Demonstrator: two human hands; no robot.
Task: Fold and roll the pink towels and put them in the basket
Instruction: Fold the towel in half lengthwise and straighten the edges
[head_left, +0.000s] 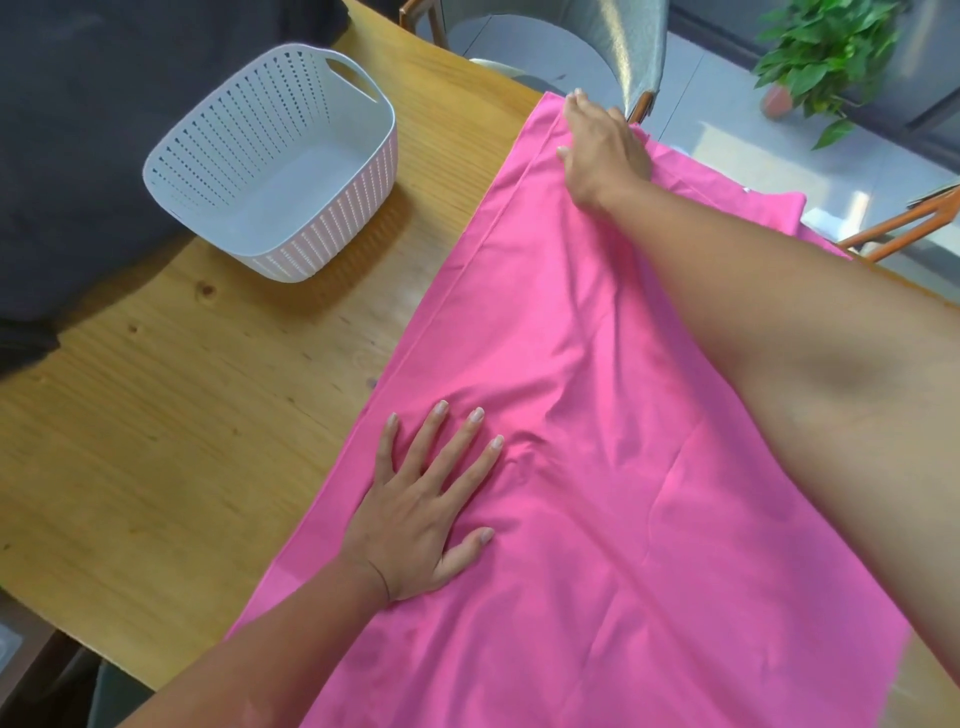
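A pink towel (587, 395) lies spread along the wooden table (171, 415), folded lengthwise so one layer sits on another with a seam line along its left side. My left hand (426, 504) presses flat on the near part of the towel, fingers spread. My right hand (602, 150) reaches to the far end and rests on the towel near its far corner, fingers extended. A white perforated basket (275, 171) stands empty at the table's far left, apart from the towel.
Dark cloth (88, 145) covers the table's far left corner behind the basket. Chairs (597, 57) stand beyond the far edge and another chair (904, 223) at the right. A potted plant (826, 57) sits on the floor.
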